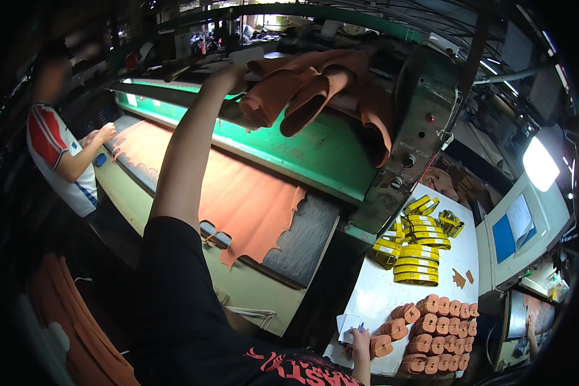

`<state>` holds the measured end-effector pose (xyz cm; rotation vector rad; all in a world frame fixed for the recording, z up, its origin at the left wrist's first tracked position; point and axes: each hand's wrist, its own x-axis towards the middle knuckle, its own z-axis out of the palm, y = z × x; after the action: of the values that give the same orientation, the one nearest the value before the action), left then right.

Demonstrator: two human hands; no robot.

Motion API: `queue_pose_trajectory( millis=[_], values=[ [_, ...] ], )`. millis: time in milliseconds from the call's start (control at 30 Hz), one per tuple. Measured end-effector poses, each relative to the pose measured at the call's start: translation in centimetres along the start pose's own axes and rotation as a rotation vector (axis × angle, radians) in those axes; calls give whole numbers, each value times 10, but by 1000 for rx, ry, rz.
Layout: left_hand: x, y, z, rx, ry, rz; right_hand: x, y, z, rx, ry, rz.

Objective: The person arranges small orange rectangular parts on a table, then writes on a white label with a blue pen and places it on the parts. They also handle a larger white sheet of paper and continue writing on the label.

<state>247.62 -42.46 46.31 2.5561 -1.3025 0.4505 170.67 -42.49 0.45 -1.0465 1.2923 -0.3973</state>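
The person wears a black shirt point(193, 321) whose short left sleeve point(167, 248) leaves the forearm bare; red lettering point(302, 371) marks its front. The left hand point(228, 81) and right hand point(360, 343) are ungloved.

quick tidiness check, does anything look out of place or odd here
Mildly, yes: two small ragged scraps lie loose on the white table, apart from the stacked cut pieces. The orange sheet also has a jagged edge jutting past the front of the dark board.
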Motion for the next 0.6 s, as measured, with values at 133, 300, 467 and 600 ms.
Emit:
queue_pose_trajectory(
  millis=[133, 300, 467, 600],
  values=[
    [18, -21, 10, 89, 83, 93, 0, -1, 3, 15, -16, 6],
    [23, -10, -4, 138, -27, 43, -1, 0, 4, 30, 32, 20],
    [20, -5, -13, 190, -66, 31, 4, 6, -1, 61, -4, 76],
    [19, -1, -18, 218, -81, 29, 5, 6, -1, 86, -13, 64]
  ],
)
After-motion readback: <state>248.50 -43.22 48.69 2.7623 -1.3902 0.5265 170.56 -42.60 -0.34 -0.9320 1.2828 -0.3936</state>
